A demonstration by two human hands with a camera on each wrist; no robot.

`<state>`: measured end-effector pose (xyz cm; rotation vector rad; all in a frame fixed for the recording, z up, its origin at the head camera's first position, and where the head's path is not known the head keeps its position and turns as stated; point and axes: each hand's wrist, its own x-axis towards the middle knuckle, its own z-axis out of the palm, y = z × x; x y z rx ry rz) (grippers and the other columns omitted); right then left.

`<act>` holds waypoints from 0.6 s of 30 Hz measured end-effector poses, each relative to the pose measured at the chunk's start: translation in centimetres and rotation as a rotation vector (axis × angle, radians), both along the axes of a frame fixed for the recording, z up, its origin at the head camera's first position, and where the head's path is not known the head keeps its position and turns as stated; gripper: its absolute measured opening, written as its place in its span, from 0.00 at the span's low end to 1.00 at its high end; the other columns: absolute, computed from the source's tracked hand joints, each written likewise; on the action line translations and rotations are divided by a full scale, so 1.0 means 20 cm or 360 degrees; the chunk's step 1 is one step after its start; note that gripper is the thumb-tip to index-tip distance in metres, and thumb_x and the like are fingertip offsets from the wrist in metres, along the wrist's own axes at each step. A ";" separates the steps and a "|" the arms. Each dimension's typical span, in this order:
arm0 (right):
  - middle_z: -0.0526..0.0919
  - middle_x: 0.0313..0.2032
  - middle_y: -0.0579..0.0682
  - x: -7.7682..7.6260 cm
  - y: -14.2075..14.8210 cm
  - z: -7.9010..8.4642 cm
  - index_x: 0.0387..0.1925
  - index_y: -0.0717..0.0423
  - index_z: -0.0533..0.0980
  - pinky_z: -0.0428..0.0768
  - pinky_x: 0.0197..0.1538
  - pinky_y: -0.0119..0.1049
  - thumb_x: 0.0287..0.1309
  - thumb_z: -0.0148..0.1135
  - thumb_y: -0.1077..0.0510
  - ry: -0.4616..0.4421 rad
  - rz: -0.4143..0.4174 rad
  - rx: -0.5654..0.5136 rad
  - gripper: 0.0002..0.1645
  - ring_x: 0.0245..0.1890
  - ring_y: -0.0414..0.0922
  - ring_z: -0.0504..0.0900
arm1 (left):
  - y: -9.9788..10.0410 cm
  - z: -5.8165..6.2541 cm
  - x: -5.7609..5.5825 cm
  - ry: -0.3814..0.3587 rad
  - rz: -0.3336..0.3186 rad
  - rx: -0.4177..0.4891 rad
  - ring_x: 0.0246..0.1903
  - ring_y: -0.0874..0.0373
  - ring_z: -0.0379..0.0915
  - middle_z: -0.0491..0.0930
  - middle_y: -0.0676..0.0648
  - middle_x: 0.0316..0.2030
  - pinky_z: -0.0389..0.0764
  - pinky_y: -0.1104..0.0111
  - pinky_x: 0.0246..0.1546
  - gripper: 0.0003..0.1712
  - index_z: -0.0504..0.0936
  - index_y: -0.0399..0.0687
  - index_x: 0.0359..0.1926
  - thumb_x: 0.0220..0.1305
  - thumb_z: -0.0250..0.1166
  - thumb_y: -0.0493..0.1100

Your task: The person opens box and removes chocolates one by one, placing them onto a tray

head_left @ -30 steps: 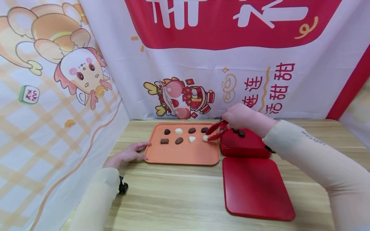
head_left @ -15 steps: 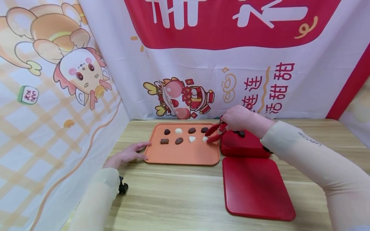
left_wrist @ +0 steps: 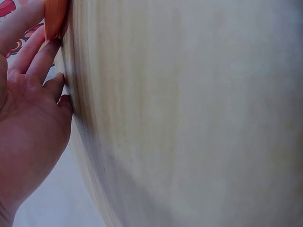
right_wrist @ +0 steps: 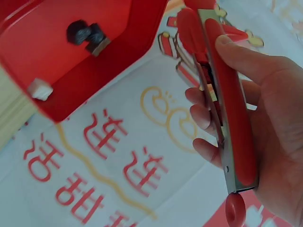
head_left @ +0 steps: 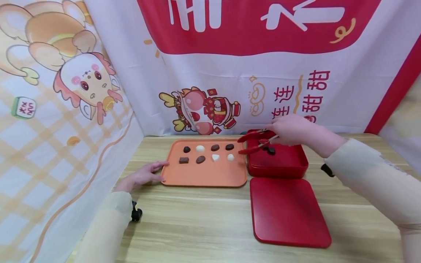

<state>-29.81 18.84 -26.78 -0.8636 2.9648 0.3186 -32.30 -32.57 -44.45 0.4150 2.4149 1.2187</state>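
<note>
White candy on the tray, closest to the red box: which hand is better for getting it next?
Probably the right hand: it holds the tongs, and their open ends are near the white candy. The left hand touches the tray's opposite edge.

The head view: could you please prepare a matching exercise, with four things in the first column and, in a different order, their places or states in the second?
Column one:
1. Orange rectangular tray
2. Metal tongs with red grips
3. Flat red lid
4. Open red box

Column two:
A. Gripped by the right hand
B. Has high walls with small dark pieces inside
C. Touched by the left hand
D. Lowest of the four in the view

Pairs: 1-C, 2-A, 3-D, 4-B
</note>
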 end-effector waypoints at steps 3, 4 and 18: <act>0.83 0.46 0.57 0.05 0.09 0.02 0.59 0.57 0.76 0.82 0.41 0.48 0.50 0.73 0.48 0.0054 -0.0031 -0.0071 0.35 0.43 0.53 0.81 | 0.00 0.00 0.00 0.0000 -0.0005 0.0007 0.71 0.38 0.41 0.49 0.34 0.73 0.49 0.46 0.68 0.44 0.60 0.42 0.73 0.60 0.70 0.41; 0.83 0.45 0.57 0.06 0.12 0.02 0.58 0.58 0.77 0.82 0.40 0.48 0.49 0.74 0.48 0.0084 -0.0036 -0.0089 0.35 0.41 0.53 0.81 | 0.00 0.00 0.00 -0.0002 -0.0010 0.0008 0.71 0.37 0.41 0.49 0.34 0.73 0.49 0.45 0.68 0.44 0.60 0.42 0.73 0.60 0.70 0.41; 0.81 0.35 0.60 0.24 0.40 -0.19 0.49 0.66 0.75 0.82 0.33 0.53 0.45 0.77 0.49 0.0306 -0.0160 -0.0157 0.34 0.32 0.56 0.82 | 0.01 0.01 0.00 0.0007 -0.0022 -0.0011 0.71 0.37 0.40 0.49 0.34 0.73 0.47 0.45 0.68 0.45 0.59 0.40 0.73 0.59 0.70 0.41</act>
